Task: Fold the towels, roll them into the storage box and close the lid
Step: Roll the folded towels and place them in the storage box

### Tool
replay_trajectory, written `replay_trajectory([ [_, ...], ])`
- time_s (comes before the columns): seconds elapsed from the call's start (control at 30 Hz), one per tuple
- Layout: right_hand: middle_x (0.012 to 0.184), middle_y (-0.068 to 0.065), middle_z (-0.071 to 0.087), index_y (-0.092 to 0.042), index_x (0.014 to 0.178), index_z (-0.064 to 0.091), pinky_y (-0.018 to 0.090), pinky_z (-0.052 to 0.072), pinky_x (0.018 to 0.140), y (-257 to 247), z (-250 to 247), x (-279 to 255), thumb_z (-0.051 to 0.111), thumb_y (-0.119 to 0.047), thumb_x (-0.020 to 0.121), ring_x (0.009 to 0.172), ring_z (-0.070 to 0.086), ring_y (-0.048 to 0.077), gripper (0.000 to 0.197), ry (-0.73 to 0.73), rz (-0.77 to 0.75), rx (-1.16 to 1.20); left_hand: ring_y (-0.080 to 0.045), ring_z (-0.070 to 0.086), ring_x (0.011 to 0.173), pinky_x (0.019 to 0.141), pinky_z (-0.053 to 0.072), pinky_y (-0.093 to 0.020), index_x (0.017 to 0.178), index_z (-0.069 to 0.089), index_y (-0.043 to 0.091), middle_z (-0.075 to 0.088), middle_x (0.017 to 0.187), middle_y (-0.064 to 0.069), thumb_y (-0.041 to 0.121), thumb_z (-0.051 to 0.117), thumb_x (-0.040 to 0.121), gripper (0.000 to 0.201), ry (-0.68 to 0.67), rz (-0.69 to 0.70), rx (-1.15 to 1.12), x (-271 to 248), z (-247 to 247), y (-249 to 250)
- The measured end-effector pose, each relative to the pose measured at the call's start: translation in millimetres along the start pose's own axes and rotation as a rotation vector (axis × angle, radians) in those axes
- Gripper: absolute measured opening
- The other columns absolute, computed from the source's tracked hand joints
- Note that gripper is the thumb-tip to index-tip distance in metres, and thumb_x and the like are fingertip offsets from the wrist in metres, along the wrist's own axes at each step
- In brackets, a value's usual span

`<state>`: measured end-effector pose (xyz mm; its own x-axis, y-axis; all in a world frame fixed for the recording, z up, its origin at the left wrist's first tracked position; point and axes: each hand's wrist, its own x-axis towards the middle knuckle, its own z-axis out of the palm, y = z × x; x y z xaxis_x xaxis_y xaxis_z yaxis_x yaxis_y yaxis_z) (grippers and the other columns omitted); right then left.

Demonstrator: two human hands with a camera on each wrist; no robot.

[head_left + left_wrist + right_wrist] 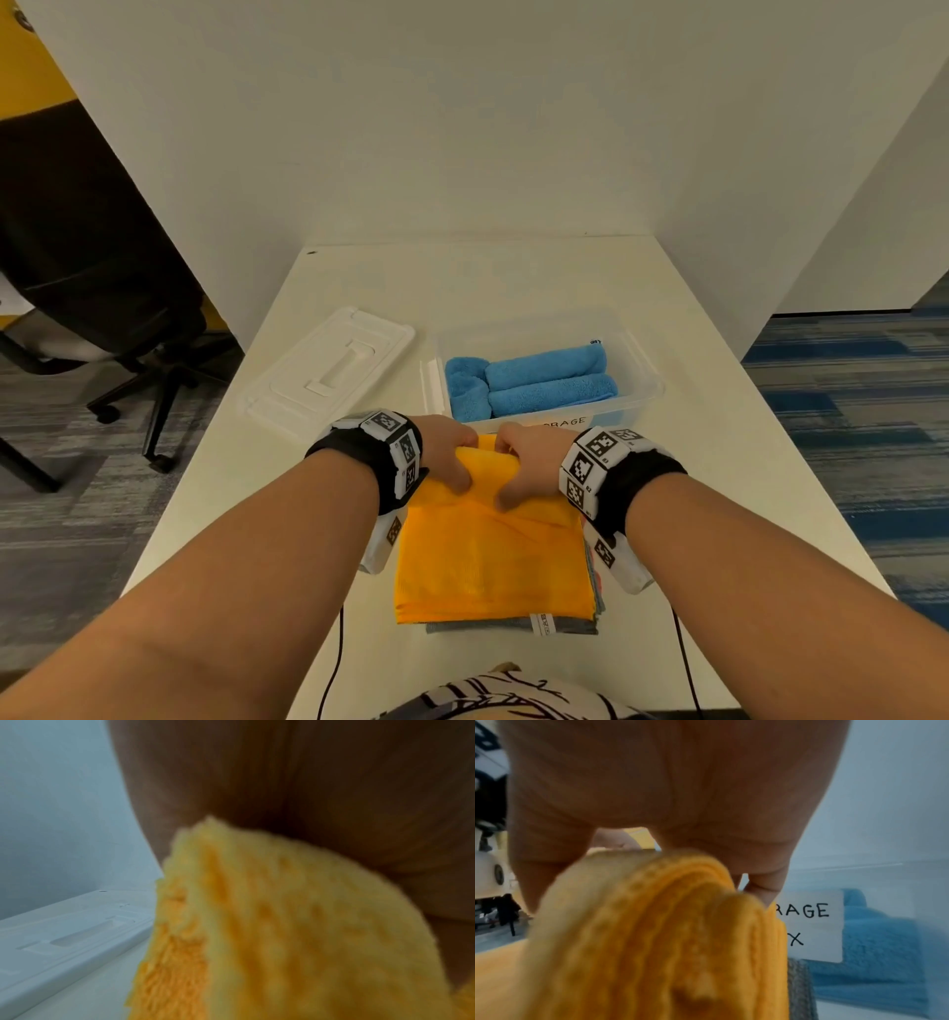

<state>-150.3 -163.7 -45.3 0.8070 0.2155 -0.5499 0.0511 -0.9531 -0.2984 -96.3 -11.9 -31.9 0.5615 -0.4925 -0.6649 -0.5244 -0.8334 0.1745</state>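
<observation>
A folded orange towel lies on the white table before me, on top of a grey towel. Its far end is rolled up. My left hand and right hand both grip that roll, fingers curled over it, thumbs toward me. The roll fills the left wrist view and the right wrist view. Just beyond stands the clear storage box holding rolled blue towels. Its white lid lies to the left of it.
The box's paper label faces me, right behind the roll. A black office chair stands on the carpet at the left. White partition walls close off the table's far side and right. Two black cables hang off the near edge.
</observation>
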Motion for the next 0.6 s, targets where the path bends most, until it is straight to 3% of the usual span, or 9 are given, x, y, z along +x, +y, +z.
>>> replay_trajectory([
  [0.1, 0.116, 0.006, 0.057, -0.019, 0.128, 0.045, 0.034, 0.045, 0.083, 0, -1, 1, 0.071, -0.042, 0.08, 0.104, 0.055, 0.023, 0.059, -0.023, -0.017, -0.079, -0.019, 0.05, 0.1, 0.078, 0.042, -0.031, 0.117, 0.045, 0.023, 0.053, 0.114, -0.004, 0.032, 0.069, 0.084, 0.042, -0.016, -0.006, -0.032, 3, 1, 0],
  [0.17, 0.114, 0.007, 0.058, -0.015, 0.123, 0.052, 0.033, 0.045, 0.082, 0, -4, 1, 0.067, -0.041, 0.083, 0.105, 0.056, 0.024, 0.05, -0.029, -0.026, -0.155, -0.02, 0.05, 0.099, 0.075, 0.043, -0.03, 0.122, 0.041, 0.025, 0.05, 0.113, -0.001, 0.034, 0.071, 0.082, 0.051, -0.06, -0.028, -0.047, 1, 0, 1],
  [0.3, 0.094, 0.003, 0.059, -0.017, 0.104, 0.058, 0.033, 0.048, 0.076, 10, -16, 1, 0.065, -0.041, 0.082, 0.089, 0.058, 0.022, 0.034, 0.042, -0.016, -0.206, -0.025, 0.052, 0.114, 0.087, 0.046, -0.035, 0.136, 0.039, 0.024, 0.052, 0.129, -0.004, 0.041, 0.07, 0.082, 0.064, -0.102, -0.046, -0.028, -4, -12, 2],
  [0.4, 0.085, 0.001, 0.053, -0.016, 0.095, 0.052, 0.03, 0.043, 0.067, 20, -35, -1, 0.064, -0.033, 0.083, 0.079, 0.054, 0.02, 0.024, 0.129, 0.011, -0.201, -0.023, 0.054, 0.11, 0.091, 0.048, -0.036, 0.133, 0.045, 0.023, 0.054, 0.128, -0.004, 0.037, 0.07, 0.083, 0.058, -0.025, -0.039, -0.118, -6, -29, 1],
  [0.5, 0.088, 0.0, 0.056, -0.02, 0.098, 0.05, 0.033, 0.043, 0.075, 30, -52, -5, 0.062, -0.03, 0.084, 0.085, 0.057, 0.022, 0.021, 0.258, 0.107, -0.2, -0.02, 0.054, 0.092, 0.078, 0.052, -0.035, 0.126, 0.048, 0.019, 0.054, 0.111, -0.004, 0.03, 0.069, 0.084, 0.048, 0.156, -0.026, -0.173, -3, -44, 6],
  [0.6, 0.097, -0.002, 0.059, -0.024, 0.109, 0.049, 0.038, 0.041, 0.087, 47, -59, -1, 0.06, -0.036, 0.085, 0.098, 0.06, 0.025, 0.029, 0.402, 0.222, -0.21, -0.02, 0.054, 0.079, 0.06, 0.05, -0.03, 0.126, 0.044, 0.017, 0.053, 0.105, -0.007, 0.023, 0.068, 0.084, 0.049, 0.298, -0.004, -0.241, 9, -48, 11],
])
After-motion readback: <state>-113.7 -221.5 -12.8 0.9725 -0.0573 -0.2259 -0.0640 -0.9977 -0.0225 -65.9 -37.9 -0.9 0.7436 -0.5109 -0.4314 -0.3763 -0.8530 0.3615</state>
